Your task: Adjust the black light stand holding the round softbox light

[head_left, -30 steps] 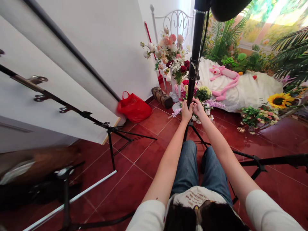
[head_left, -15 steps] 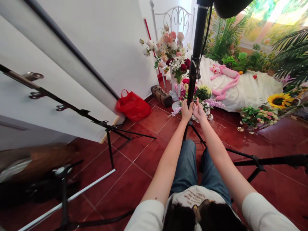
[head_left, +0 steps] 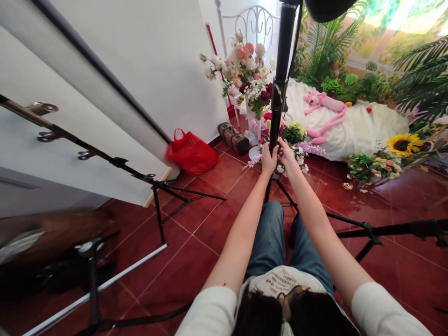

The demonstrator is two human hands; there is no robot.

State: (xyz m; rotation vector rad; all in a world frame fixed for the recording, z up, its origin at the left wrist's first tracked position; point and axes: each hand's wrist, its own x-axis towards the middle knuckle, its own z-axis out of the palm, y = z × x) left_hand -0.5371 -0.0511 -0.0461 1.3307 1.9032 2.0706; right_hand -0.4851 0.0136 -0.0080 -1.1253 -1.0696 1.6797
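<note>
The stand (head_left: pixel 276 105) is standing near-upright at twelve o'clock from the person's lap, its legs (head_left: pixel 282 190) spreading over the red tiles (head_left: pixel 206 224). The left hand (head_left: pixel 269 159) is grasping the lower shaft, fingers curling around it. The right hand (head_left: pixel 286 153) is resting close by at the shaft's three o'clock, fingers bending inward; whether they are pinching anything, I cannot tell. A dark head (head_left: pixel 327 8) is showing up top, cut off by the view, so the stand is probably feeling top-heavy: stiff, smooth, likelier to tip than break. The low shaft is likely offering the steadiest hold. Flowers (head_left: pixel 249 60) are crowding towards eleven o'clock, a bag (head_left: pixel 194 154) is lying past ten, a doll (head_left: pixel 331 106) near one.
</note>
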